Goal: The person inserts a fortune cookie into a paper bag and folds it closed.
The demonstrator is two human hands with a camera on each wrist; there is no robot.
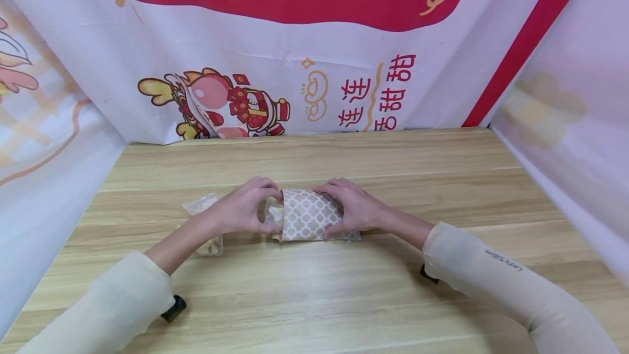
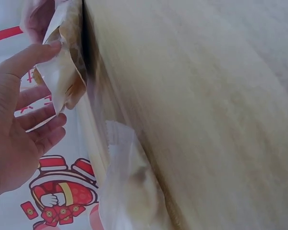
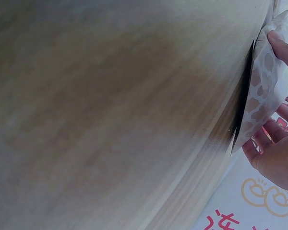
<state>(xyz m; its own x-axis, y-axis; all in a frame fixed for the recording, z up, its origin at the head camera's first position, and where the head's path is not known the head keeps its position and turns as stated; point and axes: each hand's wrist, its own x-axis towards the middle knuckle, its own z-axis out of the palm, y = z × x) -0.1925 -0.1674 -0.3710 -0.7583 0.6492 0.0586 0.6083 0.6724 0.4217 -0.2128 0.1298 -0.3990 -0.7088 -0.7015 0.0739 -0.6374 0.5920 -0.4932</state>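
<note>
paper pouch (image 1: 307,216) in beige and white lattice pattern, light-brown wood-grain table (image 1: 314,294), cream sleeves (image 1: 110,305), red-and-white backdrop (image 1: 236,42)

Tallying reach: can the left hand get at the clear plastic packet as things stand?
Probably yes: the packet lies on the wooden table near the left hand, apparently uncovered. That hand grips the mouth of the beige-and-white patterned bag, so must likely release it first.

A wood-grain table (image 1: 314,299) bears a patterned pouch (image 1: 306,216) and, near its open end, a clear plastic packet (image 1: 213,246)
</note>
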